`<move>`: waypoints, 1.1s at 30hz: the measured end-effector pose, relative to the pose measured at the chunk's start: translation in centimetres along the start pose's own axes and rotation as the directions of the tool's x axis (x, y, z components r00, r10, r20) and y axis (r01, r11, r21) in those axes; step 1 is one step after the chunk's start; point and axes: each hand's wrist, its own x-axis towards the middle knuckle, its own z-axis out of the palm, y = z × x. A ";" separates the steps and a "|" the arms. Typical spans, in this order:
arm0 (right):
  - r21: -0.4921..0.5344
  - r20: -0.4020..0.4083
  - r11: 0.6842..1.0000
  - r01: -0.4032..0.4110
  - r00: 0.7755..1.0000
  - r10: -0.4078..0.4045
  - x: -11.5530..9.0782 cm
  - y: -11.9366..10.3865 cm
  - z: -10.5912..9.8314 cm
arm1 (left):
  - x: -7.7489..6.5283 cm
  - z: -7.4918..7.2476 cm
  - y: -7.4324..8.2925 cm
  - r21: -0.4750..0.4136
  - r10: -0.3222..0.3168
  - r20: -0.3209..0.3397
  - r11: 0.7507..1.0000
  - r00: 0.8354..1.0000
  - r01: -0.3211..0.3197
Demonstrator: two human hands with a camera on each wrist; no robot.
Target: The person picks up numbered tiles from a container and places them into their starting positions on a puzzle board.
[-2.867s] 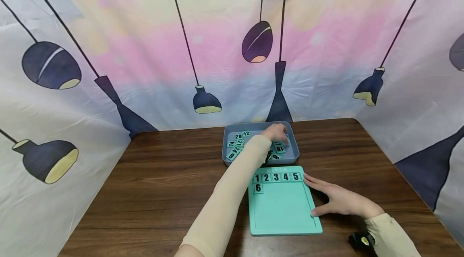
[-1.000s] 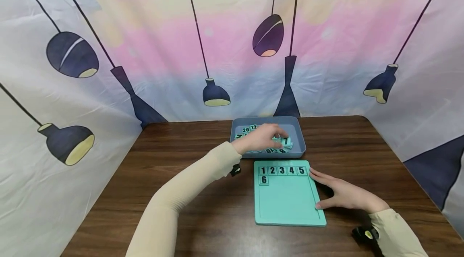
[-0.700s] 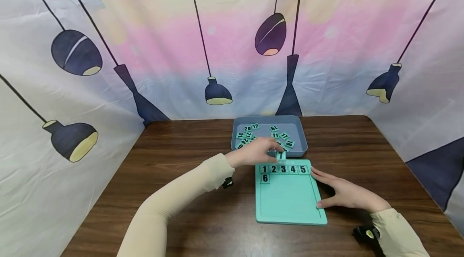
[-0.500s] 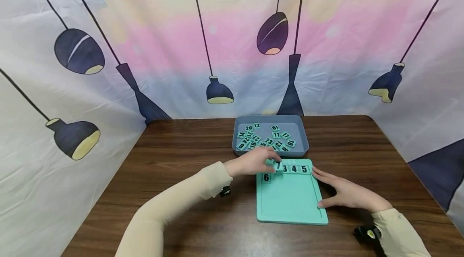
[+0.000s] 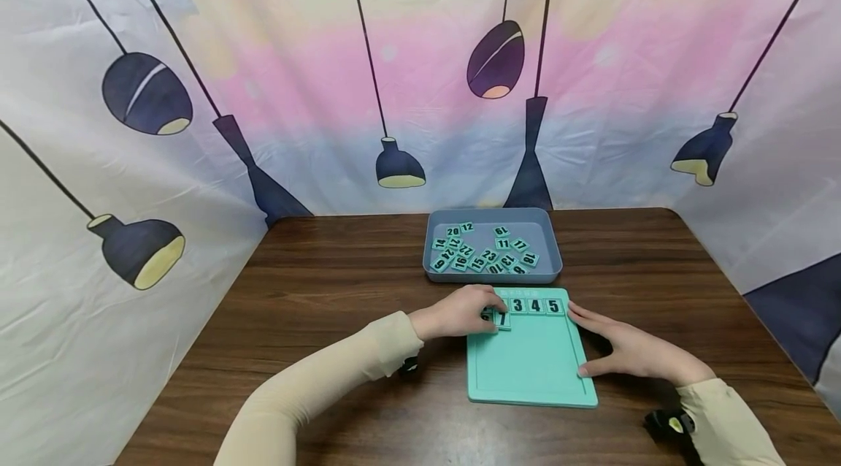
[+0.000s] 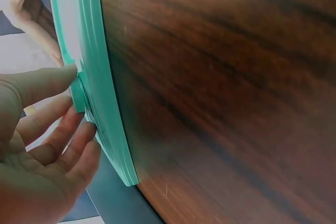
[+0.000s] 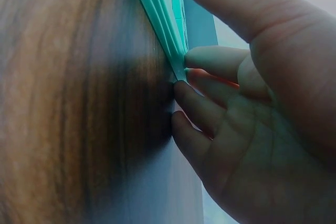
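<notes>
My left hand (image 5: 455, 311) pinches a green number tile (image 5: 503, 321) marked 7 between thumb and fingers, low over the second row of the mint-green board (image 5: 532, 372). In the left wrist view the tile (image 6: 78, 95) is tipped against the board's surface, with the thumb on one side. Tiles 3 (image 5: 517, 306), 4 and 5 sit in the top row; my fingers hide tiles 1 and 2 and most of 6. My right hand (image 5: 634, 351) touches the board's right edge with thumb and fingers spread. In the right wrist view its fingertips (image 7: 193, 56) meet the board's corner.
A grey-blue tray (image 5: 548, 277) behind the board holds several loose number tiles (image 5: 489, 256), some overlapping at various angles. All stand on a dark wooden table (image 5: 342, 261). A patterned cloth (image 5: 420, 86) with lamp drawings hangs behind the table's far edge.
My left hand has taken the 7 tile from the tray and brought it toward me, over the top row to beside the 6. The right hand keeps its place on the board.
</notes>
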 end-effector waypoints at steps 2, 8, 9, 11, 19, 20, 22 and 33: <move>-0.002 -0.001 1.000 0.000 1.000 0.000 0.0 0.0 0.0 | -0.1 0.0 0.2 0.005 -0.003 -0.007 1.000 1.000 0.003; -0.002 -0.001 1.000 0.001 1.000 -0.001 0.0 -0.2 -0.1 | -0.2 0.1 0.3 0.033 -0.011 -0.005 0.999 1.000 0.011; -0.003 -0.001 1.000 0.000 1.000 0.000 0.0 -0.2 -0.1 | -0.3 0.1 0.3 0.040 -0.011 -0.005 0.999 1.000 0.012; -0.001 0.001 1.000 -0.002 1.000 0.002 0.0 -0.1 -0.1 | -0.3 0.2 0.2 0.047 -0.014 -0.006 0.999 1.000 0.014; 0.015 0.005 1.000 -0.002 1.000 0.002 -0.1 -0.1 0.0 | -0.4 0.3 -0.1 0.038 -0.010 -0.007 0.999 1.000 0.010; 0.018 0.005 1.000 -0.001 1.000 0.001 -0.1 -0.1 0.0 | -0.5 0.2 -0.1 0.025 -0.008 -0.009 1.000 1.000 0.008; 0.021 0.007 1.000 0.001 1.000 -0.001 -0.1 -0.1 0.0 | -0.5 -0.3 -0.2 0.001 -0.003 -0.017 1.000 1.000 0.003; 0.014 0.004 1.000 0.011 1.000 -0.011 -0.1 -0.1 0.0 | -0.6 -5.7 -1.6 -0.119 -0.053 -0.111 0.992 0.992 0.040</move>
